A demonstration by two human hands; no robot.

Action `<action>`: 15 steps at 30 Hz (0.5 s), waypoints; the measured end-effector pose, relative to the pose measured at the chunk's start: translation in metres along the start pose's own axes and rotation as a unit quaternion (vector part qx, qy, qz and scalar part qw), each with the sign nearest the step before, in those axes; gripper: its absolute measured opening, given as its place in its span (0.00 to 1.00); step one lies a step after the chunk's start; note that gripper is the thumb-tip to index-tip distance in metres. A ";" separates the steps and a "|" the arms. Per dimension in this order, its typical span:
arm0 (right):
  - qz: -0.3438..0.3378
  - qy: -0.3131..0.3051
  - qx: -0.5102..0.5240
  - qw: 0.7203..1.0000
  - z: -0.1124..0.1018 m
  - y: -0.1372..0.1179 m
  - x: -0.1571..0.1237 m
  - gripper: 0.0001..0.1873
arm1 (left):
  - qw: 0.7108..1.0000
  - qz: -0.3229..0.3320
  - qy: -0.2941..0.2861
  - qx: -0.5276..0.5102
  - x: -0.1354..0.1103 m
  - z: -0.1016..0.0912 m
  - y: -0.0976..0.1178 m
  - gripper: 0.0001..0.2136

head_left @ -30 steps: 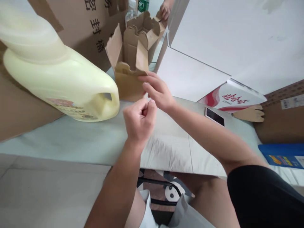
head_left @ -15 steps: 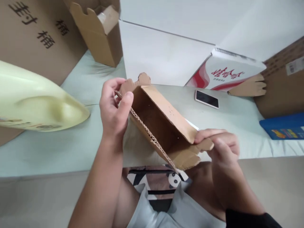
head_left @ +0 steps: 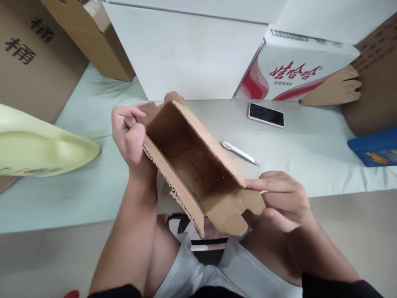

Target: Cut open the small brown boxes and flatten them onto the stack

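Note:
An open-topped cardboard box (head_left: 192,165) is held tilted above my lap, its dark inside facing me. The long near edge is torn and shows ragged corrugation. My left hand (head_left: 132,134) is closed on the box's upper left corner, thumb over the rim by a notched flap. At the lower right end, my right hand (head_left: 283,200) holds the box by the corner and notched end flap, index finger against the corner and thumb near the flap's tip. A slim white utility knife (head_left: 238,152) lies on the bed-like surface just beyond the box.
A phone (head_left: 266,115) lies on the pale green sheet (head_left: 316,153). White cartons (head_left: 189,54) stand behind, one with red lettering (head_left: 294,70). A yellow-green rounded container (head_left: 40,145) and brown cartons (head_left: 27,70) are at left. A blue pack (head_left: 375,151) sits at right.
Both hands have moved the box a little left and turned its opening more toward me. My right thumb has come off the flap's face. The utility knife has come into view.

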State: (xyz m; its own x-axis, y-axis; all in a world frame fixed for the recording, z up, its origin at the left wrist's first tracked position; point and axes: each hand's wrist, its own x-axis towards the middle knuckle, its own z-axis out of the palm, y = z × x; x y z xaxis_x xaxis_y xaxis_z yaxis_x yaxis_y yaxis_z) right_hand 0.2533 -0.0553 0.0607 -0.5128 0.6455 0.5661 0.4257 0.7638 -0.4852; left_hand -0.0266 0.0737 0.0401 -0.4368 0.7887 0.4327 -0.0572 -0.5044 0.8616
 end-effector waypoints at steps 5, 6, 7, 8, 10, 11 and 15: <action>0.058 0.057 -0.059 0.995 0.010 0.016 -0.015 0.11 | 0.996 0.006 -0.024 -0.080 0.001 0.001 -0.007 0.07; 0.063 0.069 -0.066 0.993 0.014 0.020 -0.018 0.10 | 0.995 0.005 -0.033 -0.095 0.000 0.001 -0.008 0.08; 0.065 0.081 -0.073 0.992 0.020 0.024 -0.020 0.10 | 0.993 0.001 -0.040 -0.107 -0.001 0.000 -0.008 0.09; 0.068 0.095 -0.082 0.990 0.025 0.028 -0.022 0.11 | 0.992 -0.003 -0.047 -0.115 -0.002 0.000 -0.009 0.11; 0.084 0.114 -0.094 0.985 0.034 0.033 -0.026 0.14 | 0.993 -0.009 -0.045 -0.113 -0.004 0.000 -0.009 0.13; 0.095 0.116 -0.093 0.984 0.038 0.034 -0.027 0.16 | 0.993 -0.013 -0.038 -0.108 -0.005 0.000 -0.010 0.13; 0.130 0.055 -0.088 0.986 0.044 0.033 -0.026 0.26 | 0.994 -0.036 -0.041 -0.091 -0.006 0.000 -0.013 0.16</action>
State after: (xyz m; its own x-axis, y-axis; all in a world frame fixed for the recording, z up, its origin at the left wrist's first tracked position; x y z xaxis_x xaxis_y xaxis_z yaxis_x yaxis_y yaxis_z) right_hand 0.2475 -0.0469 0.0007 -0.2895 0.8091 0.5114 0.6593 0.5559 -0.5062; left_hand -0.0233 0.0758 0.0261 -0.3507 0.8476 0.3982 -0.2511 -0.4947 0.8320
